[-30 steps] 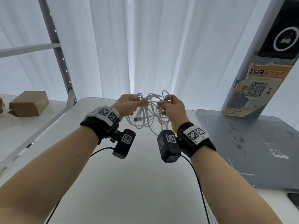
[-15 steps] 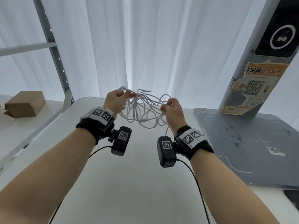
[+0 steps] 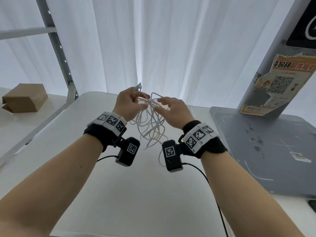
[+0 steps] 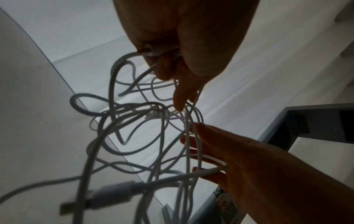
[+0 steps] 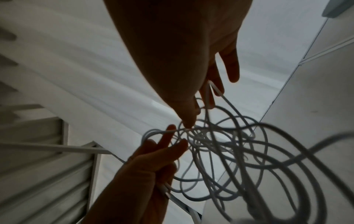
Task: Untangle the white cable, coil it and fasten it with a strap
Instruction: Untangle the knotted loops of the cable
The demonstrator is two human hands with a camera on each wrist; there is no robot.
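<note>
You hold the tangled white cable (image 3: pixel 150 127) up in both hands, above the white table (image 3: pixel 119 194).
Your left hand (image 3: pixel 127 104) is curled round several strands and grips them, with one loop sticking up past the knuckles. Your right hand (image 3: pixel 172 112) has its fingers nearly straight and spread, and strands run between them. The rest of the cable hangs in loose loops between your wrists, its USB plug (image 4: pixel 95 201) dangling low. A white curtain (image 3: pixel 171 48) hangs beyond the table.

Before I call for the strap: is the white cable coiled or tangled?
Tangled. The cable hangs in loose crossing loops between the left hand and right hand, above the table; no neat coil shows.
</note>
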